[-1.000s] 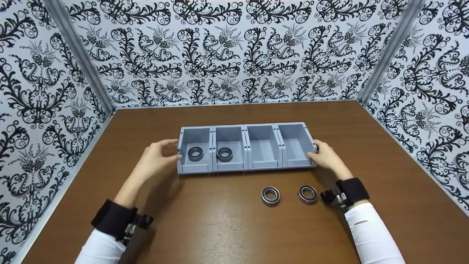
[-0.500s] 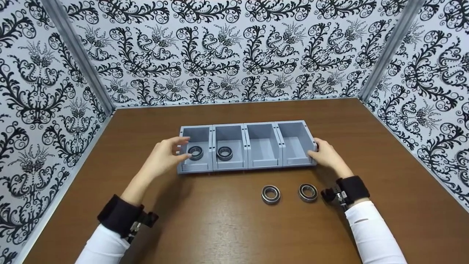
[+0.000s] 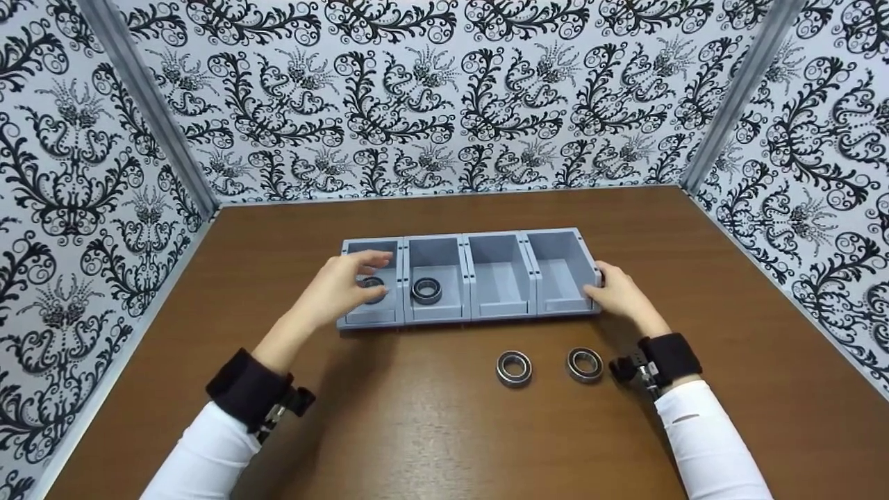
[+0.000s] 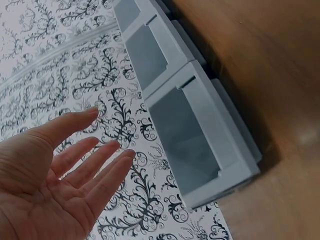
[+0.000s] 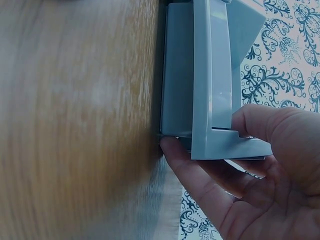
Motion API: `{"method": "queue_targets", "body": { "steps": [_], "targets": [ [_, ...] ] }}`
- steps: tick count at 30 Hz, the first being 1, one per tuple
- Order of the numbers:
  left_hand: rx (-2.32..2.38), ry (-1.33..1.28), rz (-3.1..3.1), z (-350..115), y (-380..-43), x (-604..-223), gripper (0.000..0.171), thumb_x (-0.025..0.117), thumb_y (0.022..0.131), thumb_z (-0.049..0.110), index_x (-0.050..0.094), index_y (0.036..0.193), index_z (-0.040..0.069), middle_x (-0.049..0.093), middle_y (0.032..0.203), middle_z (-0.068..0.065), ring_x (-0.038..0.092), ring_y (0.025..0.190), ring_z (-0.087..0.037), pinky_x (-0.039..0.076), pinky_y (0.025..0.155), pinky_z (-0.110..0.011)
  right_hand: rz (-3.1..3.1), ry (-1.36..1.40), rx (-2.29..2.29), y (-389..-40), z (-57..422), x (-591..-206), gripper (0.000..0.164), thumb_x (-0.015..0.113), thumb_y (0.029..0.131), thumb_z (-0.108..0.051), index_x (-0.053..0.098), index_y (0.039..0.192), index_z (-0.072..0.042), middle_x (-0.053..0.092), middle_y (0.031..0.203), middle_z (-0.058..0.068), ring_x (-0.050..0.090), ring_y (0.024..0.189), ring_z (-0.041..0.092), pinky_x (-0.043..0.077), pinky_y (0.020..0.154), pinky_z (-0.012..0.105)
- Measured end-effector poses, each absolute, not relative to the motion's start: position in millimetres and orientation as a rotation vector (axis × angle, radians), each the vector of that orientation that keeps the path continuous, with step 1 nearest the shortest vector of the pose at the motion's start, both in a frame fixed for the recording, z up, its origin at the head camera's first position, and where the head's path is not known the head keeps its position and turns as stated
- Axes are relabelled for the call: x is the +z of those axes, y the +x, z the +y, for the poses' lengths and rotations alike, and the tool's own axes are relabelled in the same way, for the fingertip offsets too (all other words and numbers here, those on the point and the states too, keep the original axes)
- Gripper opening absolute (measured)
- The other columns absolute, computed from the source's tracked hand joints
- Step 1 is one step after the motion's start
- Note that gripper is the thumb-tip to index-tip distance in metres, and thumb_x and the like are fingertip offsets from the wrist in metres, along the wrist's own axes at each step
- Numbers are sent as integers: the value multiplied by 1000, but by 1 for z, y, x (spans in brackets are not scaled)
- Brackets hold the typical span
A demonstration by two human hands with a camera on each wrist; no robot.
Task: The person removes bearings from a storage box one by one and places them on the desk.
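A grey row of joined storage bins (image 3: 500, 311) sits across the middle of the table. One bearing (image 3: 426, 291) lies in the second bin from the left. Another bearing (image 3: 374, 290) in the leftmost bin is partly hidden by my left hand (image 3: 340, 288), which hovers over that bin with fingers spread and nothing held. The left wrist view shows the same hand (image 4: 75, 175) with its palm free. At the right end, my right hand (image 3: 620, 295) grips the outer bin's side wall, thumb inside; the right wrist view shows fingers (image 5: 200, 185) under the bin's edge.
Two more bearings lie on the brown table (image 3: 430, 430) in front of the bins, one to the left (image 3: 514, 369) and one to the right (image 3: 585, 364), close to the right wrist strap (image 3: 670, 357). Patterned panels (image 3: 430, 104) enclose the table at the back and sides.
My left hand has let go of the bins' left end and moved right, over the leftmost bin. My right hand keeps its grip, and the bins have barely shifted.
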State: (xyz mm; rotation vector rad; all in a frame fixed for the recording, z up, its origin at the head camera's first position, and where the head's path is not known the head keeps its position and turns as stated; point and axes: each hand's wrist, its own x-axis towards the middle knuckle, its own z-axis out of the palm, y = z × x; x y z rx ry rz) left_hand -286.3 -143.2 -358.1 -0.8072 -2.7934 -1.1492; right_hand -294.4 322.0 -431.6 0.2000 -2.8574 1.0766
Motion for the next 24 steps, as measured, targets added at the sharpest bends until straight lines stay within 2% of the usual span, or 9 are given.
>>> {"method": "queue_targets", "body": {
  "steps": [8, 24],
  "targets": [
    [-1031, -880, -2845, -117, -288, -348, 51, 77, 94, 6, 61, 143, 0, 64, 142, -19, 62, 129, -38, 52, 106, -50, -2857, 210, 1055, -293, 324, -431, 44, 61, 92, -1, 53, 130, 20, 68, 107, 33, 67, 94, 39, 54, 80, 46],
    [-854, -933, -2934, -87, -297, -353, 51, 77, 94, 7, 62, 143, 1, 66, 139, -17, 63, 127, -36, 52, 105, -48, -2866, 182, 1060, -294, 323, -432, 46, 63, 91, -3, 53, 131, 19, 68, 106, 30, 65, 94, 38, 53, 81, 46]
  ]
}}
